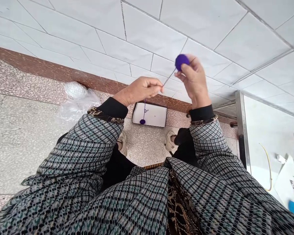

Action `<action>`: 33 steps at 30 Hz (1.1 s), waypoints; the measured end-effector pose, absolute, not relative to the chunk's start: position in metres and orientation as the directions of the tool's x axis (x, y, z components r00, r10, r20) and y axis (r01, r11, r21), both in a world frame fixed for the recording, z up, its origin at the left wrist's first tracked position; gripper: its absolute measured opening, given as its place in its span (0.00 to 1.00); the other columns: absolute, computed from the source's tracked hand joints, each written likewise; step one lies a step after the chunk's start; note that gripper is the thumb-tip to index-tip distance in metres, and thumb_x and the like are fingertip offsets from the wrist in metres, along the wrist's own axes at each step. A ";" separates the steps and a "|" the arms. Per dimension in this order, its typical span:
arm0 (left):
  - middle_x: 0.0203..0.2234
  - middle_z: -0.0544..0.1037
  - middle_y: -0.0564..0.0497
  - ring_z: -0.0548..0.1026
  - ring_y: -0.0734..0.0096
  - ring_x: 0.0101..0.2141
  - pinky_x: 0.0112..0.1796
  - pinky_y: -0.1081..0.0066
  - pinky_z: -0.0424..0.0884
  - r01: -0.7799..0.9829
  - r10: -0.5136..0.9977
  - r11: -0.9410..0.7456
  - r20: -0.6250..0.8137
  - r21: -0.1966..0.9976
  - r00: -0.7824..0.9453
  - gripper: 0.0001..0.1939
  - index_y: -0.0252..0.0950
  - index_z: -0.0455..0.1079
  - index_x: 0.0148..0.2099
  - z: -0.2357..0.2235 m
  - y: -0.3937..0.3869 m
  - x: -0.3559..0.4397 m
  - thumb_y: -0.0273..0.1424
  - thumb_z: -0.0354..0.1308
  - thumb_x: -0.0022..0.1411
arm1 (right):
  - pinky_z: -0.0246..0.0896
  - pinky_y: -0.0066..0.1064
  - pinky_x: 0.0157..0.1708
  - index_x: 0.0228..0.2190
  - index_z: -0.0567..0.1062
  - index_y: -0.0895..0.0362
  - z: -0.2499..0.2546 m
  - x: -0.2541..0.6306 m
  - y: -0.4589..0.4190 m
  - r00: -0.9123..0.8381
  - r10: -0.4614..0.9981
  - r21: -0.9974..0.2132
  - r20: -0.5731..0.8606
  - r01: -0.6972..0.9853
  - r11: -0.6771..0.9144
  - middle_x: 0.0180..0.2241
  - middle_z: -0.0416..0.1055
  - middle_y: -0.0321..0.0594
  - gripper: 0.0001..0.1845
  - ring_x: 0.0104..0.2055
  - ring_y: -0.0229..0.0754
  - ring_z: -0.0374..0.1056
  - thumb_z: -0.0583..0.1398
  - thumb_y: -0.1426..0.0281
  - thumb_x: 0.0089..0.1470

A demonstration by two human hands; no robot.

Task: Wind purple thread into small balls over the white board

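My right hand is closed around a purple ball of yarn, raised in front of the tiled wall. A taut purple strand runs from that ball down to my left hand, whose thumb and fingertips pinch it. Below the left hand the strand drops, with a small loop in it, to a second, smaller purple ball. That one lies in a shallow white box on the floor between my feet.
A white ball of yarn and a clear plastic bag lie on the speckled floor at left. The tiled wall rises just ahead. A white table with papers and a yellow strip stands at right.
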State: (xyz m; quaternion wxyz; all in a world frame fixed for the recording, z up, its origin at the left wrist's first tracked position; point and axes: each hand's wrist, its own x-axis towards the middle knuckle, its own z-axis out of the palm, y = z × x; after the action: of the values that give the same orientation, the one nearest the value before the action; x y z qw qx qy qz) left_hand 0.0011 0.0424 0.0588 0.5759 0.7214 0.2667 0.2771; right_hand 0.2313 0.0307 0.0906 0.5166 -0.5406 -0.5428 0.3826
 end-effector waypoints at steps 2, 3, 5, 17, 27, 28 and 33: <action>0.22 0.68 0.54 0.68 0.76 0.26 0.33 0.72 0.67 0.117 0.673 -0.271 0.101 0.956 0.733 0.10 0.33 0.78 0.35 0.062 0.042 0.001 0.33 0.60 0.66 | 0.74 0.33 0.42 0.46 0.72 0.53 0.078 0.227 0.028 0.009 0.999 -0.922 0.040 0.386 0.033 0.44 0.73 0.41 0.20 0.45 0.42 0.72 0.68 0.63 0.53; 0.22 0.70 0.54 0.70 0.75 0.27 0.34 0.72 0.68 0.140 0.676 -0.288 0.098 0.947 0.730 0.09 0.33 0.78 0.34 0.063 0.044 -0.001 0.33 0.60 0.64 | 0.73 0.31 0.40 0.45 0.72 0.55 0.074 0.225 0.024 -0.093 0.995 -0.892 -0.043 0.453 0.004 0.43 0.74 0.42 0.20 0.45 0.43 0.72 0.69 0.63 0.53; 0.23 0.71 0.54 0.71 0.73 0.29 0.37 0.71 0.70 0.176 0.721 -0.280 0.086 0.944 0.687 0.09 0.33 0.77 0.33 0.063 0.050 -0.006 0.31 0.60 0.63 | 0.71 0.30 0.36 0.45 0.72 0.57 0.072 0.223 0.015 -0.327 0.927 -0.890 -0.184 0.456 -0.016 0.42 0.74 0.42 0.22 0.42 0.42 0.70 0.71 0.63 0.50; 0.21 0.69 0.53 0.67 0.75 0.24 0.29 0.73 0.65 0.108 0.633 -0.100 -0.020 0.989 0.773 0.07 0.34 0.77 0.29 0.072 0.045 -0.010 0.26 0.63 0.62 | 0.65 0.30 0.36 0.39 0.68 0.54 0.079 0.219 0.015 -0.295 0.952 -0.974 -0.075 0.228 -0.006 0.39 0.69 0.37 0.24 0.37 0.37 0.66 0.73 0.63 0.47; 0.20 0.68 0.53 0.64 0.79 0.21 0.28 0.74 0.65 0.080 0.584 0.020 -0.077 0.997 0.808 0.09 0.33 0.76 0.30 0.067 0.041 0.000 0.22 0.60 0.64 | 0.69 0.46 0.46 0.53 0.72 0.42 0.085 0.229 0.014 -0.166 0.967 -0.953 0.191 -0.266 0.143 0.56 0.75 0.44 0.38 0.53 0.56 0.66 0.71 0.46 0.41; 0.19 0.68 0.54 0.63 0.79 0.20 0.28 0.74 0.64 0.075 0.564 0.029 -0.078 0.997 0.822 0.09 0.33 0.77 0.31 0.068 0.039 0.002 0.23 0.60 0.65 | 0.68 0.50 0.50 0.54 0.73 0.41 0.086 0.227 0.016 -0.137 0.979 -0.965 0.151 -0.238 0.115 0.57 0.75 0.44 0.40 0.59 0.60 0.63 0.70 0.44 0.39; 0.20 0.68 0.55 0.63 0.78 0.20 0.26 0.75 0.63 -0.070 0.673 0.190 -0.078 0.979 0.736 0.04 0.33 0.77 0.39 0.058 0.035 0.007 0.24 0.60 0.66 | 0.62 0.58 0.64 0.50 0.77 0.39 0.104 0.229 0.010 0.138 0.990 -0.979 0.030 -0.196 0.057 0.58 0.77 0.44 0.40 0.72 0.65 0.52 0.68 0.46 0.31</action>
State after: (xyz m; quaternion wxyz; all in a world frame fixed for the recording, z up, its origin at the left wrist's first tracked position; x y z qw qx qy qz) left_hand 0.0074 0.0345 0.0582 0.7268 0.5827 0.2585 0.2557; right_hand 0.2288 0.0100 0.1036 0.5909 -0.4687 -0.4237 0.5017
